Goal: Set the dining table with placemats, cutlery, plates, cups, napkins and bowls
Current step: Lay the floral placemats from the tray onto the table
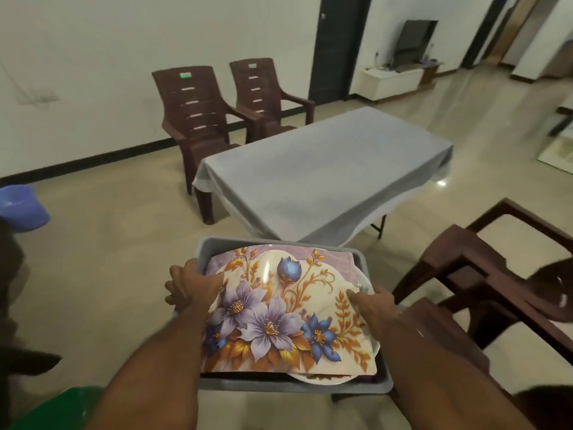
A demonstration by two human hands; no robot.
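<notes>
Low in the frame's centre, a grey tray [366, 387] is carried between two hands, and on top of its load lies a floral placemat [279, 308] printed with purple and blue flowers and gold leaves. Under the placemat the rim of a white plate [322, 381] shows at the near edge, and something clear and shiny, too blurred to name, pokes out at the right edge. Whatever else is stacked beneath stays hidden.

The left hand [190, 285] grips the tray's left rim, thumb laid over the placemat's edge and fingers curled round the outside. The right hand [373, 302] holds the right rim, its fingers reaching over onto the placemat; how tightly they curl I cannot tell.

Beyond the tray, in mid-frame, stands the worktop [325, 172], covered with a grey cloth that hangs over its sides. Two brown plastic chairs [198, 119] stand side by side past its far left corner, against the white wall. More brown chairs [483, 274] crowd the lower right. A blue bucket [21, 206] sits on the floor at the left edge, and a television [415, 38] rests on a low white cabinet at upper right.
</notes>
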